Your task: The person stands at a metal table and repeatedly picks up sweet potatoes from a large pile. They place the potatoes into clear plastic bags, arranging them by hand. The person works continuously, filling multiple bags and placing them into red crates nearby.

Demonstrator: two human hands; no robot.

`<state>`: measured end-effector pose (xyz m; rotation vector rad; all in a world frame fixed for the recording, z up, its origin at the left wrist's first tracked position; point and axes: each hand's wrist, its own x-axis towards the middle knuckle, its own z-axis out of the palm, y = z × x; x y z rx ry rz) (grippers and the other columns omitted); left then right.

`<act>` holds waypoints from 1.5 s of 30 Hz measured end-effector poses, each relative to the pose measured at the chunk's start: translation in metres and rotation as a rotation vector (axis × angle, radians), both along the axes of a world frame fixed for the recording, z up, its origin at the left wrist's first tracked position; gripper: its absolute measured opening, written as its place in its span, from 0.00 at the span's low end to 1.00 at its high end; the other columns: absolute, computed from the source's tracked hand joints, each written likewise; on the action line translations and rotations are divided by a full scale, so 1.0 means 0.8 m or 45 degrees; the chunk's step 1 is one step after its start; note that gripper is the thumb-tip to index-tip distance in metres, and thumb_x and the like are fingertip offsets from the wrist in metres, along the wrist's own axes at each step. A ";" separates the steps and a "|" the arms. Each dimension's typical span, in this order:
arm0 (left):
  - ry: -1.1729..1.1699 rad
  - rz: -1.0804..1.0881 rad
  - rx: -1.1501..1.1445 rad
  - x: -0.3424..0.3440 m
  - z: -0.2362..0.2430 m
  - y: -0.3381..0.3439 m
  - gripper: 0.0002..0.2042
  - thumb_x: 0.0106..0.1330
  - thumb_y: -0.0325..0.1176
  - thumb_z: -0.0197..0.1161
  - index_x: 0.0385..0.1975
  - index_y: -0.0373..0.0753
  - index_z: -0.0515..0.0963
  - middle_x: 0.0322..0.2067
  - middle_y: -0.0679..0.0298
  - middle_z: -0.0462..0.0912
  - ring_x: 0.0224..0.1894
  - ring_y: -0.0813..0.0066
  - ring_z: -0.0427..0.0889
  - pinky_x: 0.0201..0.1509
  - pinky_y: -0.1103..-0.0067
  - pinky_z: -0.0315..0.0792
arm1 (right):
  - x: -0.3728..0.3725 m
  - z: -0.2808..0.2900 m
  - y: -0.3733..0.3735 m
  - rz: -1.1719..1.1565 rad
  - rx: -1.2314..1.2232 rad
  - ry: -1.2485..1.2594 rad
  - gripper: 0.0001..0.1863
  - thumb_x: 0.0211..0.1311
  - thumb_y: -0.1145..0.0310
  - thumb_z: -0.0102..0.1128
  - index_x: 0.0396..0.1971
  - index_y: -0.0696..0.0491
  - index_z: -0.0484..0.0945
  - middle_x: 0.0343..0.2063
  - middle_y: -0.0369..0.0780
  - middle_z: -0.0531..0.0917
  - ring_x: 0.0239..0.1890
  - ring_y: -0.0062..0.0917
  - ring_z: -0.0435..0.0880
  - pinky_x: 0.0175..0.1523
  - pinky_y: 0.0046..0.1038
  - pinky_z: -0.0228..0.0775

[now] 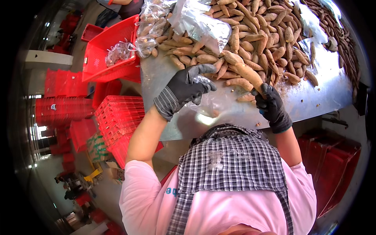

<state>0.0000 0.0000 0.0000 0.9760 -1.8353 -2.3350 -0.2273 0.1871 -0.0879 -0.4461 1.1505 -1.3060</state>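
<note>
My right hand (271, 105), in a dark glove, is closed on the lower end of a long tan sweet potato (249, 76). The tuber's far end points up and left over the pile. My left hand (188, 88), gloved too, is beside it on the left with thumb and fingers curled round part of a clear plastic bag (206, 109). The bag hangs loose and crumpled over the metal table (176, 127). Just beyond both hands lies a large heap of sweet potatoes (250, 43), with a few loose ones at its near edge.
Filled clear bags (145, 45) sit at the table's far left. Silvery plastic sheets (201, 25) lie on the heap. A red crate (92, 58) holding bagged produce stands left of the table, near stacked red crates (119, 117). Red bins (329, 164) stand at lower right.
</note>
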 end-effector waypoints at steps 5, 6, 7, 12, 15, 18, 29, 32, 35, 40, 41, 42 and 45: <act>0.183 0.142 0.092 -0.005 0.028 0.014 0.28 0.58 0.28 0.56 0.59 0.33 0.56 0.50 0.51 0.73 0.26 0.78 0.81 0.23 0.88 0.75 | 0.006 0.012 0.011 -0.063 -0.015 0.064 0.24 0.59 0.54 0.53 0.44 0.60 0.72 0.22 0.36 0.77 0.12 0.10 0.60 0.16 0.12 0.50; 0.179 0.154 0.047 -0.008 0.032 0.019 0.29 0.59 0.27 0.53 0.61 0.33 0.53 0.54 0.50 0.69 0.26 0.77 0.82 0.21 0.89 0.74 | 0.008 0.017 0.012 -0.069 -0.044 0.058 0.23 0.59 0.55 0.54 0.45 0.59 0.72 0.22 0.35 0.77 0.13 0.10 0.60 0.17 0.12 0.51; 0.153 0.119 -0.015 -0.009 0.038 0.021 0.29 0.59 0.27 0.52 0.61 0.33 0.52 0.55 0.50 0.68 0.26 0.76 0.82 0.21 0.89 0.74 | 0.010 0.022 0.013 -0.075 -0.074 0.052 0.22 0.59 0.57 0.54 0.46 0.59 0.72 0.23 0.35 0.77 0.14 0.10 0.61 0.18 0.12 0.52; 0.081 0.024 -0.141 -0.011 0.040 0.033 0.30 0.59 0.24 0.48 0.64 0.37 0.49 0.60 0.49 0.61 0.27 0.75 0.82 0.20 0.89 0.73 | 0.025 0.051 0.010 0.056 -0.164 0.576 0.20 0.56 0.69 0.59 0.50 0.56 0.72 0.26 0.34 0.78 0.22 0.11 0.68 0.29 0.16 0.64; 0.205 0.123 -0.048 -0.005 0.022 0.047 0.31 0.59 0.24 0.48 0.65 0.39 0.48 0.61 0.50 0.58 0.27 0.74 0.82 0.19 0.89 0.73 | 0.028 0.062 0.008 0.221 -0.152 0.746 0.19 0.56 0.70 0.59 0.48 0.56 0.73 0.26 0.34 0.77 0.26 0.13 0.71 0.33 0.18 0.66; 0.360 0.225 0.087 -0.007 0.010 0.071 0.33 0.59 0.25 0.50 0.65 0.40 0.46 0.63 0.51 0.56 0.29 0.72 0.83 0.19 0.89 0.72 | 0.034 0.046 -0.004 0.344 -0.244 1.224 0.22 0.51 0.64 0.62 0.47 0.53 0.74 0.31 0.43 0.80 0.32 0.30 0.80 0.40 0.28 0.71; 0.360 0.505 0.330 0.063 -0.039 0.069 0.36 0.56 0.28 0.59 0.64 0.41 0.48 0.61 0.45 0.57 0.26 0.71 0.82 0.17 0.88 0.73 | 0.034 -0.089 0.019 0.987 -0.095 1.876 0.27 0.47 0.64 0.62 0.51 0.46 0.69 0.40 0.44 0.78 0.40 0.39 0.78 0.43 0.36 0.71; 0.370 0.548 0.240 0.094 -0.041 0.064 0.35 0.57 0.27 0.58 0.64 0.40 0.48 0.60 0.45 0.59 0.25 0.71 0.82 0.17 0.87 0.73 | 0.040 -0.045 0.023 0.924 -0.024 1.865 0.19 0.48 0.64 0.60 0.44 0.45 0.74 0.35 0.42 0.80 0.34 0.39 0.79 0.37 0.38 0.71; 0.221 0.580 0.148 0.113 -0.067 0.059 0.34 0.58 0.27 0.57 0.64 0.40 0.49 0.60 0.45 0.60 0.25 0.72 0.82 0.18 0.87 0.74 | 0.035 -0.033 0.028 0.992 -0.063 1.880 0.13 0.50 0.64 0.58 0.38 0.45 0.77 0.30 0.42 0.80 0.30 0.39 0.79 0.33 0.38 0.71; 0.283 0.503 0.422 0.091 -0.082 0.074 0.29 0.60 0.30 0.56 0.61 0.33 0.54 0.51 0.53 0.72 0.26 0.78 0.80 0.24 0.89 0.73 | 0.014 -0.013 -0.007 0.868 0.076 1.051 0.13 0.54 0.65 0.62 0.40 0.53 0.78 0.27 0.38 0.81 0.27 0.21 0.79 0.35 0.23 0.71; 0.306 0.506 0.415 0.088 -0.086 0.076 0.29 0.60 0.31 0.56 0.60 0.33 0.55 0.49 0.53 0.73 0.26 0.78 0.80 0.26 0.88 0.72 | 0.014 -0.012 -0.021 0.649 0.081 0.878 0.11 0.56 0.68 0.60 0.39 0.54 0.78 0.23 0.36 0.79 0.26 0.15 0.75 0.35 0.19 0.69; 0.331 0.499 0.412 0.084 -0.090 0.076 0.28 0.60 0.32 0.56 0.59 0.32 0.56 0.48 0.54 0.74 0.27 0.79 0.79 0.27 0.88 0.72 | 0.015 -0.016 -0.038 0.552 0.028 0.897 0.11 0.56 0.68 0.60 0.39 0.54 0.78 0.24 0.38 0.79 0.26 0.17 0.75 0.35 0.20 0.69; 0.390 0.471 0.477 0.071 -0.094 0.077 0.25 0.61 0.31 0.55 0.58 0.32 0.59 0.43 0.57 0.77 0.28 0.81 0.78 0.32 0.87 0.71 | 0.017 -0.058 -0.102 0.392 -0.123 1.316 0.13 0.56 0.66 0.59 0.40 0.54 0.77 0.29 0.44 0.81 0.29 0.27 0.79 0.38 0.24 0.70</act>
